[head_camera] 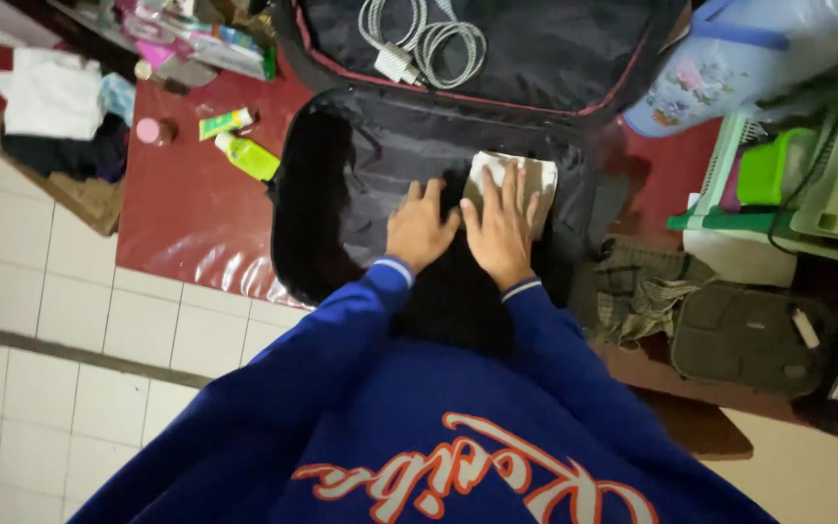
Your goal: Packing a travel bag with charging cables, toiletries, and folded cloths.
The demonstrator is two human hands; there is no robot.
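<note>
Both hands flat, fingers spread: left hand (421, 225) on bag (361, 155) lining; right hand (499, 228) pressing cloth (533, 180). Prob. packing step; cable (429, 39) lies w/ lid above.

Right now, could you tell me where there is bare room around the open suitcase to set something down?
Free: the red mat between the green bottle and the white tiled floor, left of the suitcase. Crowded: inside the suitcase, where both hands press a folded cloth, and the right side with olive bags.
</note>
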